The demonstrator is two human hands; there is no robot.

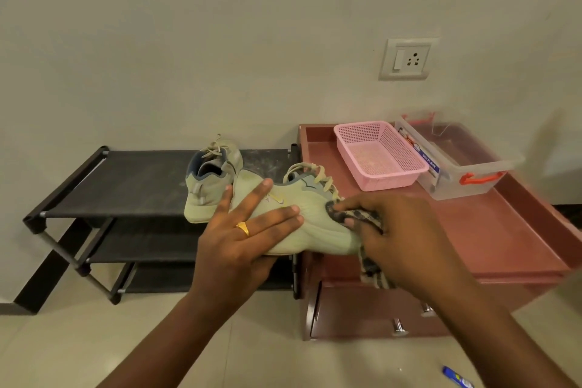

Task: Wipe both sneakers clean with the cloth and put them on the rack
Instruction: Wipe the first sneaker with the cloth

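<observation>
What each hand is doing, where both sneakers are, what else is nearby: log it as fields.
left hand: straight fingers spread on the side of the held sneaker, supporting it
right hand: grips the cloth against the front of that sneaker
held sneaker: off the ground, in front of the rack
other sneaker: on the top shelf of the rack
cabinet: bears a pink basket and a clear box
</observation>
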